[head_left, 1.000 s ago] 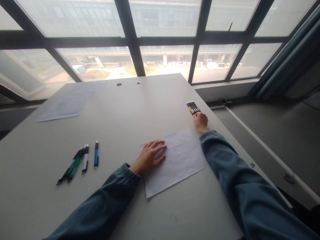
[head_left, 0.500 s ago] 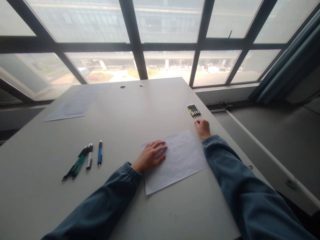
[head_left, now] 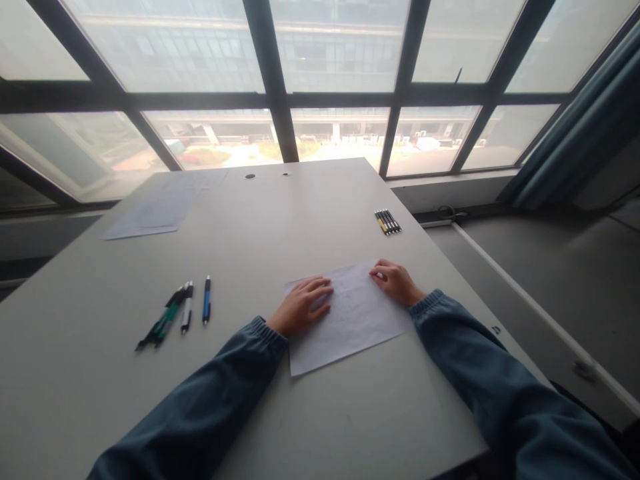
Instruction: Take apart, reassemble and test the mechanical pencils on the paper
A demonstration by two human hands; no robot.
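A white sheet of paper (head_left: 350, 327) with faint marks lies slightly turned on the white table (head_left: 310, 220). My left hand (head_left: 303, 307) rests flat on its left part, fingers spread. At the sheet's far right corner is my right hand (head_left: 393, 280), its thumb and fingertips drawn together over the paper. Whatever is between those fingertips is hidden. Beyond the right hand, a neat row of black pens (head_left: 388, 222), one with a yellow part, lies side by side near the table's right edge.
To the left lie a blue pen (head_left: 207, 300), a white-and-black pen (head_left: 187, 308) and green pens (head_left: 167, 323) in a loose group. More paper sheets (head_left: 150, 210) lie at the far left. Windows (head_left: 335, 133) stand behind the table, and a curtain (head_left: 575, 127) hangs at right.
My right hand has moved from beside the row of black pens back toward me and left, onto the paper's corner. My left hand stays on the sheet. The view has shifted slightly.
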